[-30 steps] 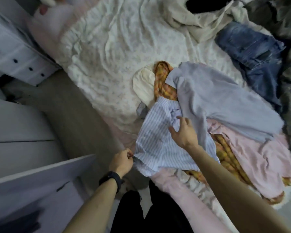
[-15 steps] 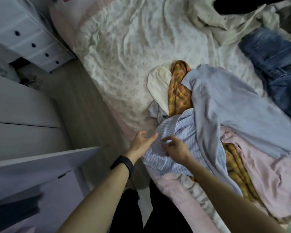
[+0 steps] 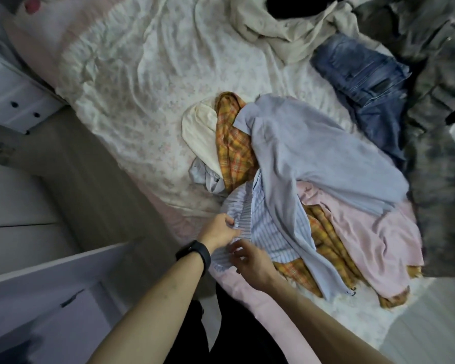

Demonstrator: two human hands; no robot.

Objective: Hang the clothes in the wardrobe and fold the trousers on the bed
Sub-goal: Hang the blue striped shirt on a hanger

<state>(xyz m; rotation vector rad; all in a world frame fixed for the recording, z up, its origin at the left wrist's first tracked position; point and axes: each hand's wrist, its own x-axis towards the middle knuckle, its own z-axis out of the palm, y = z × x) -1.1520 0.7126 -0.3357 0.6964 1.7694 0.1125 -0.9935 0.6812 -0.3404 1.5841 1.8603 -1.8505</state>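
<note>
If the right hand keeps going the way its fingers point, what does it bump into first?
The striped shirt: its bunched edge lies right at the fingertips of the right hand, maybe already touching. Just beyond is the left hand, pinching the same shirt. Depth is hard to judge here.
</note>
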